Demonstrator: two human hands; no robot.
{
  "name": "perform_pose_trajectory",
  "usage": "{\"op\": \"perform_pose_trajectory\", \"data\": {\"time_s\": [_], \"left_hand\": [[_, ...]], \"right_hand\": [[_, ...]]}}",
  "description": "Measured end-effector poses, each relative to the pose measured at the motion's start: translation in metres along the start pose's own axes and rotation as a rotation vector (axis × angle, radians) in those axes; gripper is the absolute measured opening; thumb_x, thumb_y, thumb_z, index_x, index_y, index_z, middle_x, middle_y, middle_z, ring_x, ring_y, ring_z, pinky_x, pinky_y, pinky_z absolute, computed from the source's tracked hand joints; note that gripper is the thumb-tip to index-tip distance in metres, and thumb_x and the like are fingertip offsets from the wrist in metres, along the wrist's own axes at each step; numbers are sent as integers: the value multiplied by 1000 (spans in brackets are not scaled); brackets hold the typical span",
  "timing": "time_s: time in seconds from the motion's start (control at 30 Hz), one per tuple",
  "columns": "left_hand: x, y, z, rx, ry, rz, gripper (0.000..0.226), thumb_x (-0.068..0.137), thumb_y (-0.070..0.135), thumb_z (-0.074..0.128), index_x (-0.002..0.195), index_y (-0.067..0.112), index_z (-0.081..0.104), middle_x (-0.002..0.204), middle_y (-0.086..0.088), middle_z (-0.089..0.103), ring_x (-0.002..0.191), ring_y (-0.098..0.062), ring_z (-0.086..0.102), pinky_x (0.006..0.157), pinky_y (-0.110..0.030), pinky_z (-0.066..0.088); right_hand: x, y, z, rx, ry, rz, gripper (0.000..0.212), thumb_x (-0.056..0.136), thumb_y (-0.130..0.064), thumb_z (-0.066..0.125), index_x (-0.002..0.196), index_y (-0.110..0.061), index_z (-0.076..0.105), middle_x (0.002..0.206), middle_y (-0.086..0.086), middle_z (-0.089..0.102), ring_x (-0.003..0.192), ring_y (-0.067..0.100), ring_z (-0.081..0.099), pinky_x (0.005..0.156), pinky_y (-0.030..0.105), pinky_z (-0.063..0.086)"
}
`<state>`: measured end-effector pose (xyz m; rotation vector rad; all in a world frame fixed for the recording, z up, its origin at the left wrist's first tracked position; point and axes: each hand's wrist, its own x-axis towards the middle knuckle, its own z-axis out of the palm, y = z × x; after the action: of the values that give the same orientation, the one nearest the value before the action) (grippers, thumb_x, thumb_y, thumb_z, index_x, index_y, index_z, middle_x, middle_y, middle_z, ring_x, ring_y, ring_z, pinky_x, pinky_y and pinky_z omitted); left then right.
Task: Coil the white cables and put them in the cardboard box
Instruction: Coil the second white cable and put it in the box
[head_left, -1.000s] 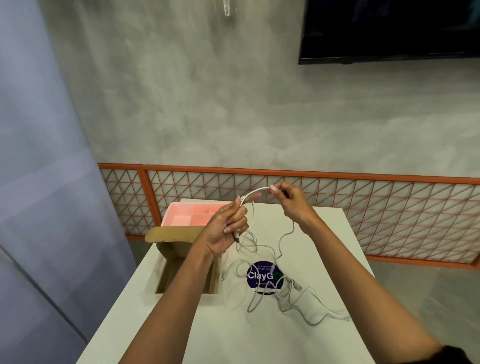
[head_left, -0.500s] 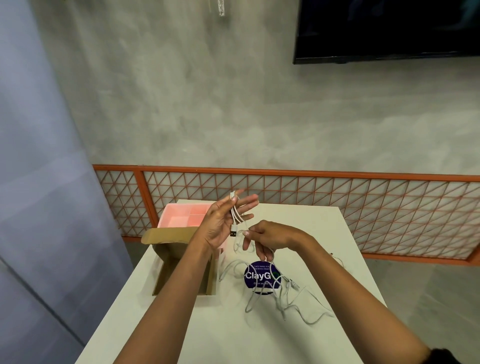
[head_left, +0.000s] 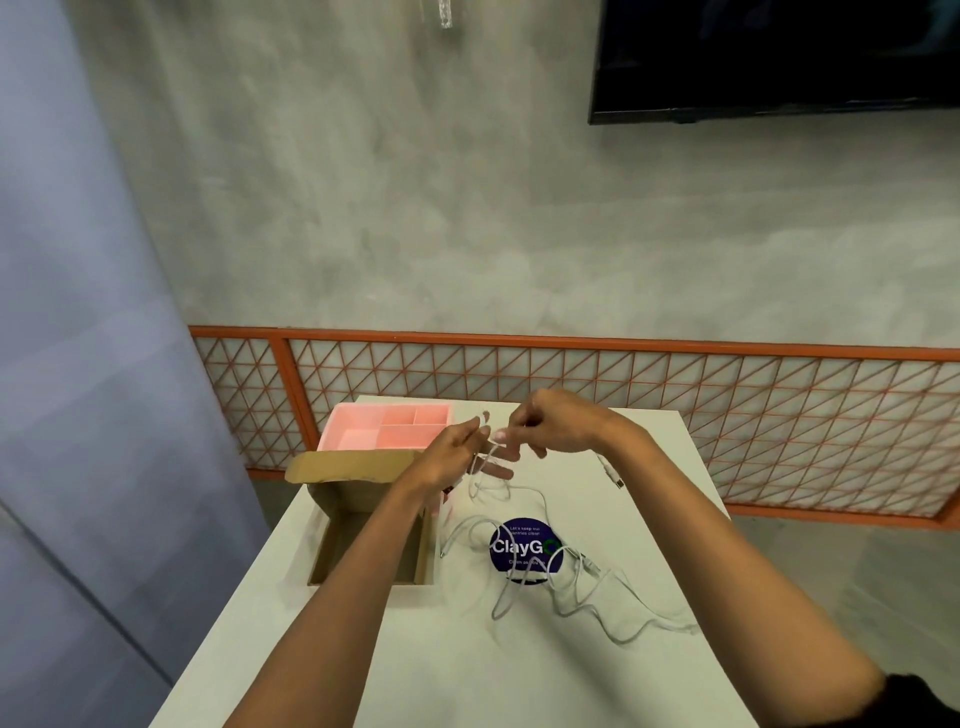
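**White cable strung between both hands above the far end of the counter**

The left hand (head_left: 457, 457) is held over the far end of the open cardboard box (head_left: 363, 540) with its fingers stretched out nearly straight. Strands of a white cable (head_left: 535, 491) lie across them, and a dark plug (head_left: 449, 488) hangs just under the palm. The thumb is hidden and the hand is blurred, so I cannot tell whether it pins the strands. The right hand (head_left: 556, 431) is just beside it, fingertips pinching the same cable. The short stretch between the hands runs roughly left to right. From there the cable drops in slack loops to the counter (head_left: 467, 675) and trails toward the near right.

The loose cables (head_left: 550, 577) lie tangled mid-counter, partly over a round blue sticker (head_left: 522, 545). The tangle sprawls toward the right edge. One connector (head_left: 615, 478) lies apart, closer to the far right corner.

The box sits along the left edge with its long axis running near to far. Its opening faces up and a flap stands open at its far side. A pink compartment tray (head_left: 384, 428) touches the flap and fills the far left corner. Bare surface shows between the box and the cables and across the near end.

The sticker reads "ClayGo" in large white letters, with "Let's keep our pantries clean" above it. A smaller line below is crossed by cable and is not legible.
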<state>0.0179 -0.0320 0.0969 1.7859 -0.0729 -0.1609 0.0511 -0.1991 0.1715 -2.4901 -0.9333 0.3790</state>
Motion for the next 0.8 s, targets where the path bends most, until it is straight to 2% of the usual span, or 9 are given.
{"op": "perform_pose_trajectory", "data": {"time_s": [0.1,0.17,0.27,0.33,0.43,0.57,0.67,0.73,0.8], "left_hand": [[-6,5,3,30,-99,-36,38,104,32,29,133,15,46,103,-12,72,67,-14,69,68,-23,48],[-7,5,3,-22,-124,-39,40,103,31,30,137,13,44,79,-5,73,49,-9,58,78,-25,49],[-8,4,-1,-308,-213,-27,42,103,24,30,136,5,46,45,3,45,33,-5,31,92,-36,53],[-10,6,-5,-460,-302,-12,43,102,25,30,132,3,51,41,7,33,29,-2,23,89,-38,55],[-12,7,-7,-642,-417,34,44,99,28,35,126,1,56,39,9,34,28,-2,27,79,-34,58],[-9,4,-10,-761,-460,54,33,85,34,66,101,5,69,36,9,39,26,-2,33,62,-26,57],[-8,3,-10,-782,-485,47,24,82,33,73,78,12,62,34,8,39,25,-1,33,50,-19,47],[-8,3,-9,-797,-512,51,25,85,32,70,73,14,57,35,9,37,25,-1,31,48,-18,41],[-7,2,-10,-823,-543,60,25,89,31,65,72,15,55,38,8,29,28,-4,26,51,-19,41]], "right_hand": [[2,2,-5,33,108,-20,32,95,-37,53,91,-12,73,57,-11,52,55,3,48,51,14,35],[3,5,-7,107,160,-28,25,96,-31,52,100,-10,64,63,-8,55,60,5,50,56,18,37],[3,13,-8,272,214,-47,18,93,-30,57,101,-14,58,67,-4,58,64,8,52,63,23,40],[2,17,-9,369,238,-82,19,90,-28,62,100,-12,62,68,-2,58,65,9,52,65,22,40],[4,21,-5,455,260,-125,20,89,-26,63,101,-9,66,72,1,58,65,6,53,63,16,40],[5,25,2,457,260,-106,24,92,-31,58,106,-14,69,75,0,59,65,3,49,65,15,39],[3,26,6,454,242,-97,27,95,-33,53,103,-14,70,63,-14,51,56,-1,40,57,11,35],[2,25,10,495,188,-50,36,96,-39,48,96,-10,69,55,-14,36,51,1,34,56,16,30],[0,25,13,560,118,-10,42,97,-45,43,89,-10,66,54,-15,35,51,2,33,57,18,29]]}}
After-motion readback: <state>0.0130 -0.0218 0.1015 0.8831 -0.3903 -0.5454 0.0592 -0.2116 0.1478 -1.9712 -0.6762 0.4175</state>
